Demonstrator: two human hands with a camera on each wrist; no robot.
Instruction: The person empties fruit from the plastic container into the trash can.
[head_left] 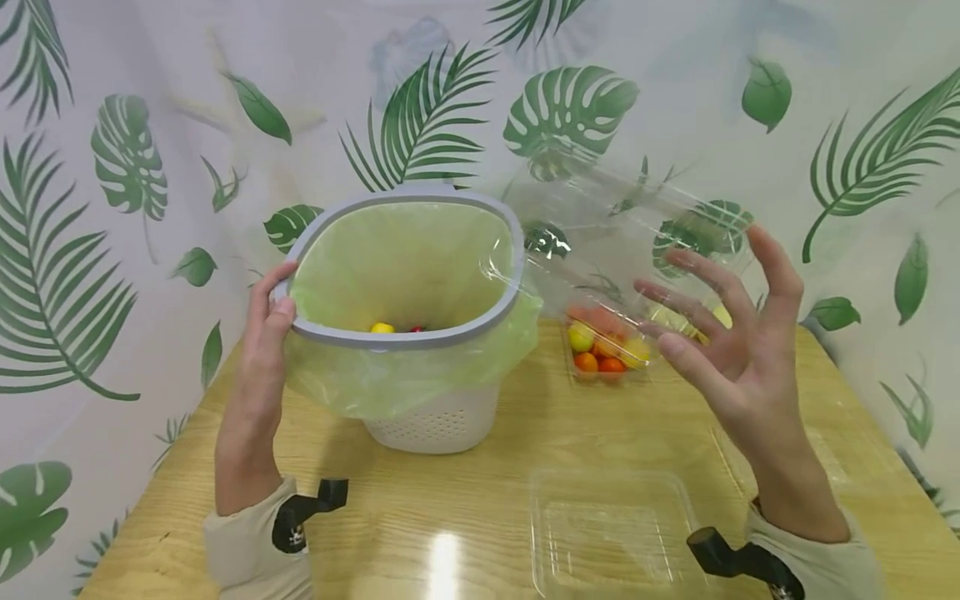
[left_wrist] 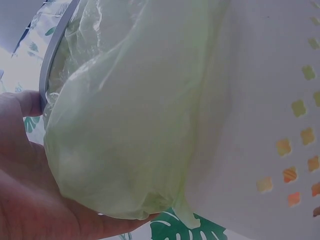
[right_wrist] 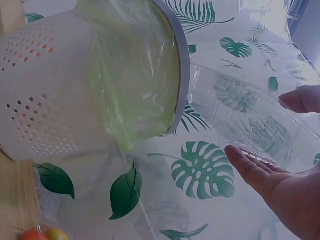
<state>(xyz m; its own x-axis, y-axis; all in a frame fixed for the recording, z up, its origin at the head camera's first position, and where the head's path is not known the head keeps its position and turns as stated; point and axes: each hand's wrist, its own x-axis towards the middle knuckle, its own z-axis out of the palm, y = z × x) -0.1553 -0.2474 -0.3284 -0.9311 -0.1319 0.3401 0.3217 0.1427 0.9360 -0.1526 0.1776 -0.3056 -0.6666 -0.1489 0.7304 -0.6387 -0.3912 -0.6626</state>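
Note:
A white perforated bin [head_left: 435, 425] stands on the table, its grey rim [head_left: 405, 337] holding a light green plastic bag [head_left: 375, 387] folded over the outside. My left hand [head_left: 258, 367] grips the rim at its left side, thumb and fingers around the edge. Deep in the bag show a yellow item [head_left: 382, 327] and a bit of red; the rest of the contents is hidden. With thumb and spread fingers my right hand [head_left: 750, 367] holds a clear plastic container [right_wrist: 240, 110] tilted, its lower end at the right side of the rim. No contents show in it.
Behind the held container, a clear box of small red, orange and yellow fruits [head_left: 587, 362] sits on the wooden table [head_left: 405, 517]. A clear plastic tray [head_left: 611, 542] lies at the front right. A leaf-patterned curtain [head_left: 315, 50] hangs close behind the table.

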